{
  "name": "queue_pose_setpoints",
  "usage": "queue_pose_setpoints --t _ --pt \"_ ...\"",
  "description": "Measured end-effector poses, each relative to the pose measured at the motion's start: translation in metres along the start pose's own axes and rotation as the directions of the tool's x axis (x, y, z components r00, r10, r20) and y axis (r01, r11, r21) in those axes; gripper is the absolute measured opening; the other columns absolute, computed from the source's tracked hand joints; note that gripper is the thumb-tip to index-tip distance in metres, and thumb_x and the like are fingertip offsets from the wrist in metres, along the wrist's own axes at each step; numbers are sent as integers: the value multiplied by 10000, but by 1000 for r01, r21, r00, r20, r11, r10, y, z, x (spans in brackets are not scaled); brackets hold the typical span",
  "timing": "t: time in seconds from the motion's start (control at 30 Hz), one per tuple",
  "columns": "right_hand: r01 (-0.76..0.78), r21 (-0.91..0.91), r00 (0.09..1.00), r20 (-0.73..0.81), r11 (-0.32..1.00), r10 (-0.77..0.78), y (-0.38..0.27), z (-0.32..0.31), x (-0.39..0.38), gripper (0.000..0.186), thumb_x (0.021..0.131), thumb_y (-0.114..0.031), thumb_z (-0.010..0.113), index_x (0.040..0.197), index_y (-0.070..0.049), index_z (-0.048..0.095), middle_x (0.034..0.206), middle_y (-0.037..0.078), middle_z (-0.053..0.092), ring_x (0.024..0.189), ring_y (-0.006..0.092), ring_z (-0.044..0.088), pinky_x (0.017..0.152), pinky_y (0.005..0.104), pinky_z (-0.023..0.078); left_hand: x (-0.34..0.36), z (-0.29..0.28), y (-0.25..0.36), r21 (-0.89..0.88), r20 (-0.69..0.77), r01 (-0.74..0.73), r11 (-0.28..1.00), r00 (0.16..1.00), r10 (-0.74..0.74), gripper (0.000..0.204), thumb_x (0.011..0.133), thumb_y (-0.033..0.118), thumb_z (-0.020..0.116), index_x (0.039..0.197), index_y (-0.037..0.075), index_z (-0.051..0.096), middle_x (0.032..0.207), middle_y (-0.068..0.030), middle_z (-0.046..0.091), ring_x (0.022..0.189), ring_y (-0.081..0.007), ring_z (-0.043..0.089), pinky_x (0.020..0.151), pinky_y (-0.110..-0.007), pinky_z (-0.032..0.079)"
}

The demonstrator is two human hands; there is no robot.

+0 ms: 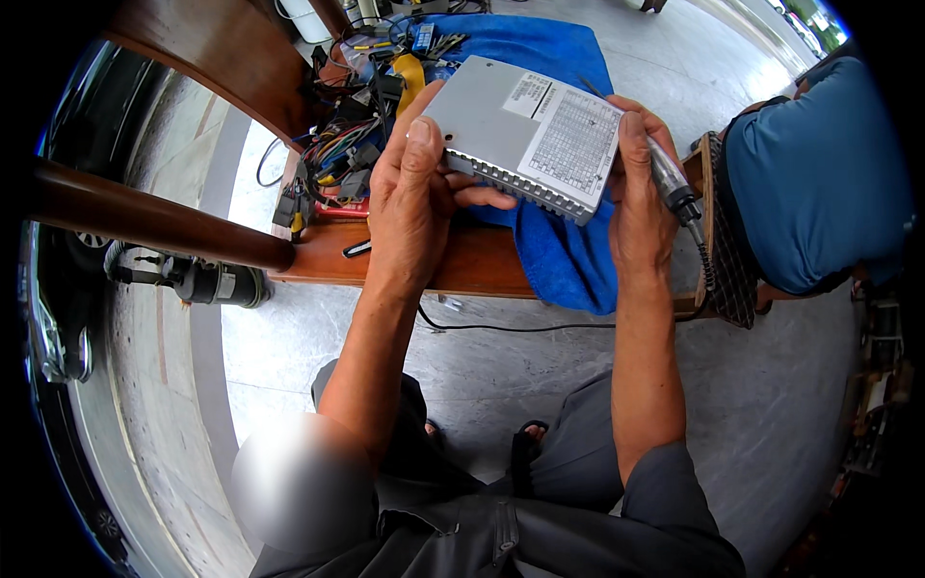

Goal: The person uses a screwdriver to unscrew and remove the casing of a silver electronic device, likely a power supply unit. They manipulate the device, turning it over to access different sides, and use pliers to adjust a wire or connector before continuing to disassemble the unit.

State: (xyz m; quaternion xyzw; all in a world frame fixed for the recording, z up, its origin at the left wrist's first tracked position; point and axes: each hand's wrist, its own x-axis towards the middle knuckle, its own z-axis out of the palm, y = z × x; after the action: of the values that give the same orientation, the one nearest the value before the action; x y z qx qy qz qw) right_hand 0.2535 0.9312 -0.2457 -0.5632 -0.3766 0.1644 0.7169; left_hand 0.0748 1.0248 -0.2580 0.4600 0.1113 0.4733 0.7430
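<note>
A flat grey metal electronic unit (487, 111) is held up over the bench, tilted, with white printed labels on top and a row of connector slots along its near edge. My left hand (412, 188) grips its left end, thumb on top and fingers underneath. At the right end my right hand (641, 197) is closed round the unit's edge. That same hand also carries a clear-handled probe tool (667, 173) with a black cord; its thin dark tip shows beyond the fingers. The undersides of both grips are hidden.
A blue towel (568, 255) drapes over the wooden bench (472, 260). Tangled wires and connectors (342, 144) lie at its left, near a yellow-handled tool (409, 77). The black cord (540, 328) hangs below the bench. Someone in blue (819, 173) sits at the right.
</note>
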Motion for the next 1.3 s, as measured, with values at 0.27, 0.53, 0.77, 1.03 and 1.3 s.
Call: queue_pose_setpoints --t 0.27,0.53,0.77,1.03,1.3 --pt "301 -174 953 79 938 -291 -4 -5 4 530 953 -385 741 1346 -67 582 1335 221 654 1221 274 654 1001 408 571 1 -2 0 -26 -42 17 1000 999 -18 637 1088 406 487 1547 -11 341 1322 -231 607 1012 -323 739 730 -402 684" --pt "514 21 803 339 858 -490 6 -10 15 715 762 -321 878 1380 -115 586 1452 155 589 1274 245 626 963 374 603 2 -16 -1 -198 -36 74 977 996 -83 664 1096 419 457 1527 -59 296 1196 -256 666 954 -321 754 736 -392 679" --pt "404 -126 906 193 906 -377 8 -9 6 476 834 -116 832 1281 -106 669 1338 127 667 1131 193 687 924 329 611 1 -5 1 -54 -29 127 990 991 -129 580 1086 389 499 1437 -59 389 1153 -303 679 998 -367 744 760 -380 663" --pt "254 -239 967 88 937 -239 -9 -2 -8 395 899 -157 795 1264 -76 669 1150 83 733 1036 167 713 865 301 598 -1 1 -2 99 4 8 995 1000 -8 487 1064 230 578 1439 -10 381 1113 -276 706 981 -353 750 773 -393 655" --pt "439 -329 896 100 836 -432 -11 0 -10 415 849 -128 837 1228 -58 683 1111 94 734 999 178 718 864 296 595 0 0 -4 188 -11 -22 982 1000 24 408 1083 306 537 1293 -39 473 1022 -247 726 864 -299 760 726 -369 642"
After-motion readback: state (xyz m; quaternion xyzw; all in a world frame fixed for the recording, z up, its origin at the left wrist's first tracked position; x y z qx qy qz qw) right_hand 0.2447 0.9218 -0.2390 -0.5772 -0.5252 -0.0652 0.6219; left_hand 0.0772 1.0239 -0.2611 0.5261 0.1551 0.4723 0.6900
